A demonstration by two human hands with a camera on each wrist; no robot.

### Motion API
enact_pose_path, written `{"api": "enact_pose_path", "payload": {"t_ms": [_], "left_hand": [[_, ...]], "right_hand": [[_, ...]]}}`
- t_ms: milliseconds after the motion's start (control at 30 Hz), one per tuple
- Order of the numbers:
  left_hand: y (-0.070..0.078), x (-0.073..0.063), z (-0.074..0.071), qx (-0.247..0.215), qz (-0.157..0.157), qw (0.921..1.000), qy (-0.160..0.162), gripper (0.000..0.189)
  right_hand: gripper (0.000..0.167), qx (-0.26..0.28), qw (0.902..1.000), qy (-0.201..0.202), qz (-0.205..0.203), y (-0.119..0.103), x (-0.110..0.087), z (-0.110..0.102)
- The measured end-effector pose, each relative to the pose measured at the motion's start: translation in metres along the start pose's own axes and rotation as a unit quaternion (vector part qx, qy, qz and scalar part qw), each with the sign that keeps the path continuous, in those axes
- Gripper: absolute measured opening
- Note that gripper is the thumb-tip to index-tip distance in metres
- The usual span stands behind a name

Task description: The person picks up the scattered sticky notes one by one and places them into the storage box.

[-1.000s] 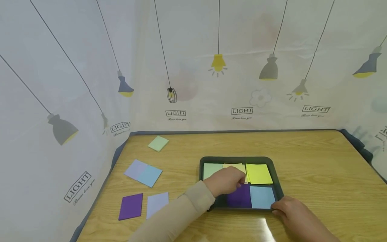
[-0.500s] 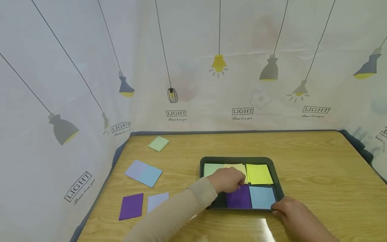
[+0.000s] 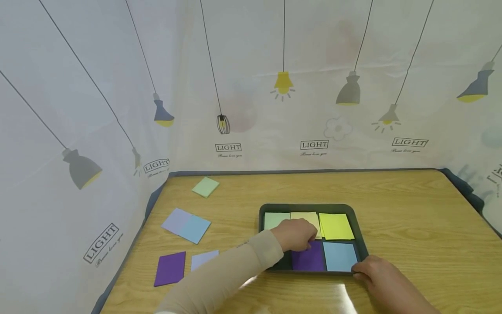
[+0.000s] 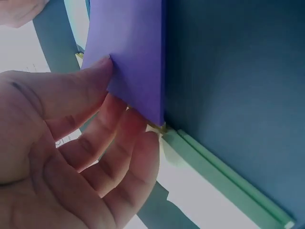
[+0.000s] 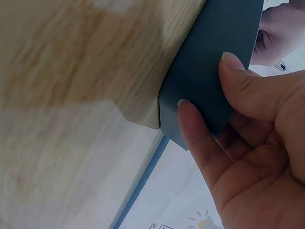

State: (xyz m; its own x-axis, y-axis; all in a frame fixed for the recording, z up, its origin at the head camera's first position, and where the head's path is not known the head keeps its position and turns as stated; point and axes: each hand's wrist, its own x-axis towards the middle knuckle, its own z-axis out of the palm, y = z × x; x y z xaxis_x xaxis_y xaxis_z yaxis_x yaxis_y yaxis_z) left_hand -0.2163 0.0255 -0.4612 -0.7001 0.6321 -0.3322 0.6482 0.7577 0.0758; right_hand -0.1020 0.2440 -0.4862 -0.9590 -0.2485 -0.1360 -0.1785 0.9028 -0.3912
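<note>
Purple pad in the dark tray. The pad is flat, straight-edged and unmarked, deep purple in the head view and lighter violet in the left wrist view, where a narrow, darker side edge shows its thickness. It occupies the middle of the tray's near row; a thin dark gap separates it from the light blue pad at its right, and bare tray floor shows at its left. Behind it lie a pale green pad, a cream pad and a bright yellow pad. The left hand pinches the purple pad at its far edge, thumb on the upper face and fingers bent against the border; the hand hides part of this edge in the head view. The right hand grips the tray's near right corner between thumb and fingers.
</note>
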Motion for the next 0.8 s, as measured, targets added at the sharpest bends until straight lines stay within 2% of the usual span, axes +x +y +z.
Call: {"api": "enact_pose_path", "payload": {"t_ms": [367,633,800], "left_hand": [[0.002,0.005,0.005,0.01,0.01,0.9997,0.017,0.012],[0.002,0.012,0.012,0.009,0.006,0.9997,0.021,0.009],[0.001,0.01,0.008,-0.003,0.004,0.9998,0.02,0.013]], "right_hand": [[0.009,-0.003,1.0,0.006,-0.003,0.0,-0.001,0.002],[0.008,-0.013,0.9985,0.037,-0.038,0.001,-0.005,0.004],[0.008,-0.013,0.9986,0.034,-0.037,0.002,-0.005,0.003]]}}
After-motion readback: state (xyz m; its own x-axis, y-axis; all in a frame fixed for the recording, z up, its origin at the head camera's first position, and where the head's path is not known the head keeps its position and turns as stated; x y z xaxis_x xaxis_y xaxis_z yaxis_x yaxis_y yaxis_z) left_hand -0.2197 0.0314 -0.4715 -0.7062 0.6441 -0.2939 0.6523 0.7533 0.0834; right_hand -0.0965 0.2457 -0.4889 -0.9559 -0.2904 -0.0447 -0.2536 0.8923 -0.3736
